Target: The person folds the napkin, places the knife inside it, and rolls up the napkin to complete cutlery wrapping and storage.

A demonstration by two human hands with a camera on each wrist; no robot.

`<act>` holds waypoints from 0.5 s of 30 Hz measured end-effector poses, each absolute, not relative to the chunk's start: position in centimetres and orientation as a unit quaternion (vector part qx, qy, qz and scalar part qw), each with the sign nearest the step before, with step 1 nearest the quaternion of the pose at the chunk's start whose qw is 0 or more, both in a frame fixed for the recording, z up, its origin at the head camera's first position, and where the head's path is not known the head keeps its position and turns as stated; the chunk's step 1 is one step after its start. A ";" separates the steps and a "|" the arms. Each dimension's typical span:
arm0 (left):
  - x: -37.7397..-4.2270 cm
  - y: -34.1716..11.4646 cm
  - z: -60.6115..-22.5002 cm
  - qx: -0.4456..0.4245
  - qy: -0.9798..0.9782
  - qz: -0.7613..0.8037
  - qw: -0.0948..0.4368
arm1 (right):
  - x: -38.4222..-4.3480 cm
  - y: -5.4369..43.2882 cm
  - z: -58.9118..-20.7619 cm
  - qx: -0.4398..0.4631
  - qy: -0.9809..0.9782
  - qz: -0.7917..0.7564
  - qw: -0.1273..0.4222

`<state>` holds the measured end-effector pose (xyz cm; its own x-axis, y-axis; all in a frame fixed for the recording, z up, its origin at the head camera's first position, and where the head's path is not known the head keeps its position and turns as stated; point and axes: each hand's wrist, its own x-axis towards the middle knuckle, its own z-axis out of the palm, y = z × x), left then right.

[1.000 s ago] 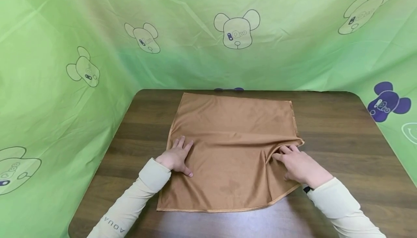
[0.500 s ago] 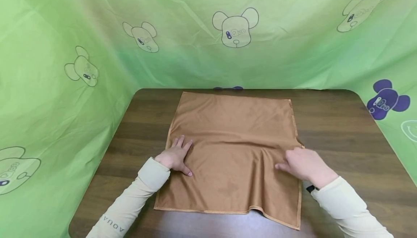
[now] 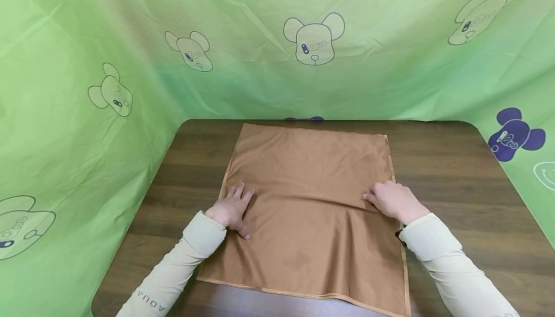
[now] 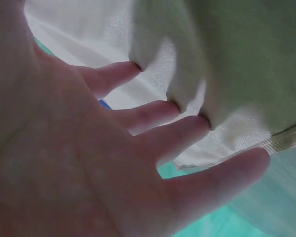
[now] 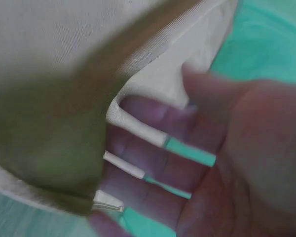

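A brown cloth (image 3: 299, 163) with a stitched hem lies spread on the table, wrinkled across its middle and along its near right part. On its left edge rests my left hand (image 3: 231, 210), fingers spread. The left wrist view shows those fingers (image 4: 163, 140) extended, their tips against the cloth (image 4: 246, 64). My right hand (image 3: 393, 200) lies at the right edge, fingertips on the cloth by a crease. In the right wrist view, somewhat blurred, this hand's fingers (image 5: 148, 163) reach to the cloth (image 5: 44, 113) with the thumb standing apart from them.
The dark wood table (image 3: 459, 182) shows on both sides of the cloth. A green sheet (image 3: 251, 81) printed with bear heads hangs behind it and along both sides. The cloth's near right corner reaches the bottom of the head view.
The folded near right corner has been flattened out toward the front. My right hand has moved slightly up and away, off its earlier bunched grip. The left hand stays almost in place.
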<state>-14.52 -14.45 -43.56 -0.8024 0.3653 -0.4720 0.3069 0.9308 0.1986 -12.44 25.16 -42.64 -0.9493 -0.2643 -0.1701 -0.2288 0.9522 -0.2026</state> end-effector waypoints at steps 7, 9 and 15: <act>-14.2 -14.4 -43.4 0.171 0.952 0.036 0.252 | -13.5 24.3 -43.2 -0.161 0.972 -0.111 0.129; -14.1 -14.4 -43.4 0.165 0.953 0.035 0.251 | -13.6 24.1 -43.5 -0.164 0.970 -0.113 0.136; -14.2 -14.8 -43.5 0.154 0.955 0.038 0.249 | -13.3 23.6 -43.9 -0.135 0.976 -0.099 0.141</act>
